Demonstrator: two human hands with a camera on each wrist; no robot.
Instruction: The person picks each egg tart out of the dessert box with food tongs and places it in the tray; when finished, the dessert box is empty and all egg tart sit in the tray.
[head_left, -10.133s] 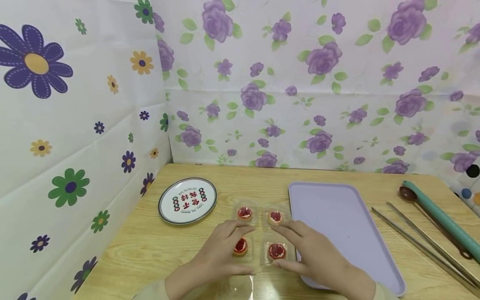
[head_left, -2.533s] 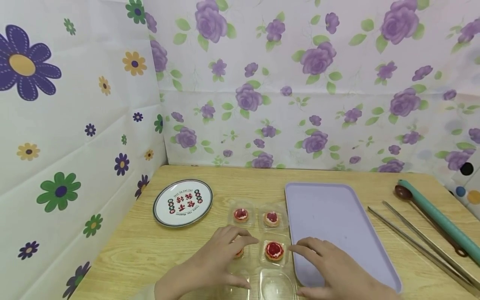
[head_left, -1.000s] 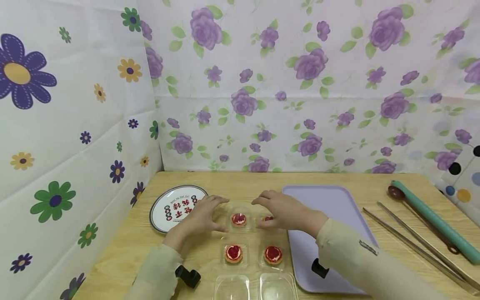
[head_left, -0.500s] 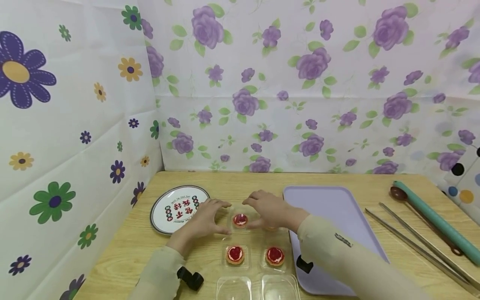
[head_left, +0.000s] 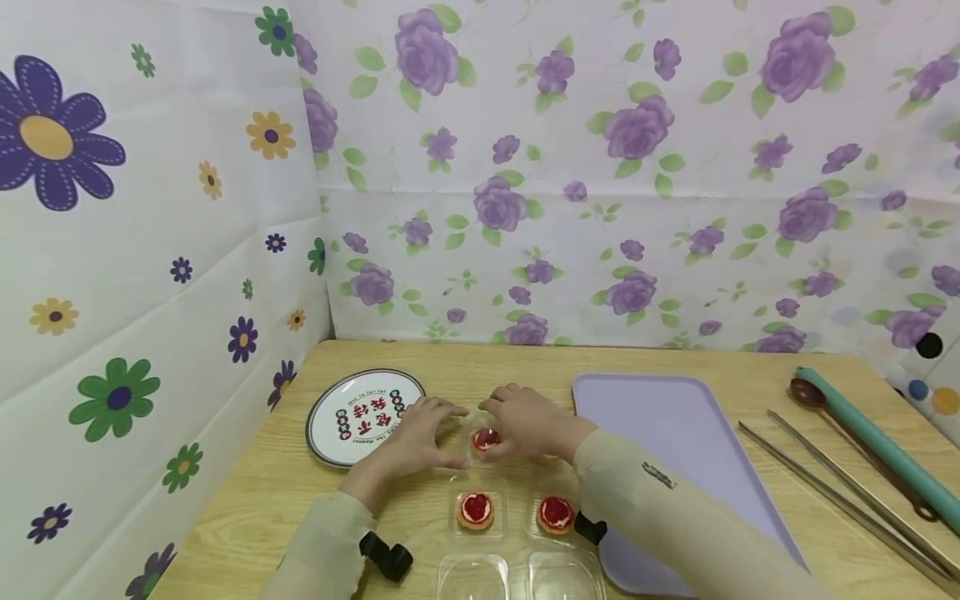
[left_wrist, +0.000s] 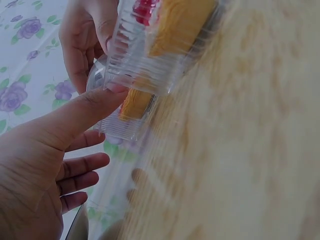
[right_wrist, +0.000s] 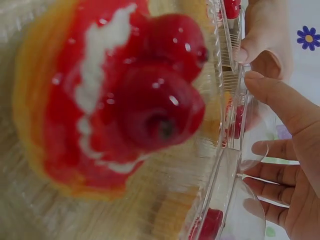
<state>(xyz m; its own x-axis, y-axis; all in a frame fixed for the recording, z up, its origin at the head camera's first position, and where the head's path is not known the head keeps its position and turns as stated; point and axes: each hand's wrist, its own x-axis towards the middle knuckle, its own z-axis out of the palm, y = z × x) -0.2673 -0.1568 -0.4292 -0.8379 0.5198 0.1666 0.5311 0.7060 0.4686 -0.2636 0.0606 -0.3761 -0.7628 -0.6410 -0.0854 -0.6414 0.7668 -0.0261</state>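
Note:
Several small tarts with red topping sit in clear plastic boxes. In the head view both hands are at the back-left box (head_left: 486,442). My left hand (head_left: 416,433) is on its left side, and my right hand (head_left: 525,421) reaches over its right side. In the left wrist view, the left thumb touches a clear box and the other fingers are loosely extended. Thumb and spread fingers of the right hand (right_wrist: 295,150) touch the clear plastic in the right wrist view. The right arm partly hides the back-right tart. Front-left tart (head_left: 476,510) and front-right tart (head_left: 555,514) are uncovered.
Two clear lids, a left lid (head_left: 472,575) and a right lid (head_left: 566,575), lie flat at the front. A patterned plate (head_left: 352,417) is at left, a lilac tray (head_left: 652,408) at right. Tongs (head_left: 832,492), a brown spoon (head_left: 808,393) and a teal rod (head_left: 877,442) lie further right.
Both hands have moved from the front boxes to the back-left box, the right hand sliding left past the back-right one. Since the oldest frame, the front-right lid has come to lie open.

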